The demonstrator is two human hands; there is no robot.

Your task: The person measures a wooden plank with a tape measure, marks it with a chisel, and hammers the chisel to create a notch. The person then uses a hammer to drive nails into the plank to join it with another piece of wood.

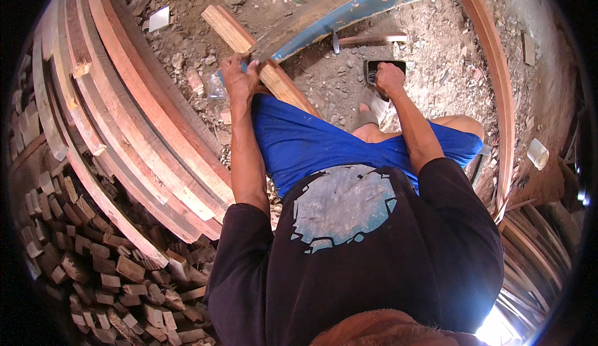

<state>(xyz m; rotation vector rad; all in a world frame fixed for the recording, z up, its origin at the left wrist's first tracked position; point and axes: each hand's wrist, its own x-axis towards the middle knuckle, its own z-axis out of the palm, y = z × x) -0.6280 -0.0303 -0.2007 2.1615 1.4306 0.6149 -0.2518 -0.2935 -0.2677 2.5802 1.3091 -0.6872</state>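
My left hand [240, 79] is closed at the near end of a long board with a blue-painted side [367, 14]. That end lies across a thick wooden beam [283, 86]; whatever the fingers pinch is hidden. On the right, my right hand [390, 79] is a fist at the front of a dark rectangular thing with a pale rim [374, 68]. Whether it is a box or a flat object I cannot tell, and the fingers cover what they grip. Between the board and this hand lies a hammer [374, 38], its metal head toward the left.
Long planks [140, 103] are stacked at the left, above a heap of short wood offcuts [106, 265]. Another long timber [498, 78] runs down the right side. A white cup [537, 154] lies beyond it. My foot [367, 121] rests on the stony dirt ground.
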